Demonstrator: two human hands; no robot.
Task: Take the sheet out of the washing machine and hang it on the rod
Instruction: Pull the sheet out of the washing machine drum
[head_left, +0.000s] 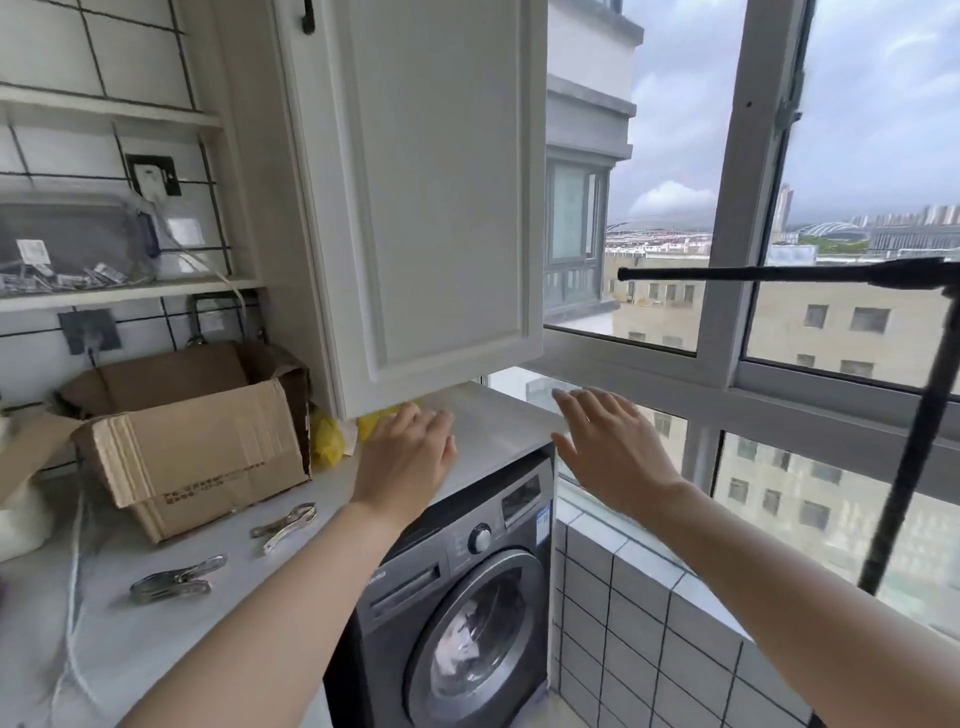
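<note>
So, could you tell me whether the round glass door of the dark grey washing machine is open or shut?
Shut: the round glass door sits flush in the dark grey washing machine, pale laundry visible behind it.

Glossy dark washing machine (457, 587), matt cardboard box (197, 447), shiny metal clips (179, 578).

A dark grey washing machine (457, 587) is sitting under the pale worktop (156, 639); a brown cardboard box (202, 447) and yellow bag (327, 441) are showing near its back edge.
</note>
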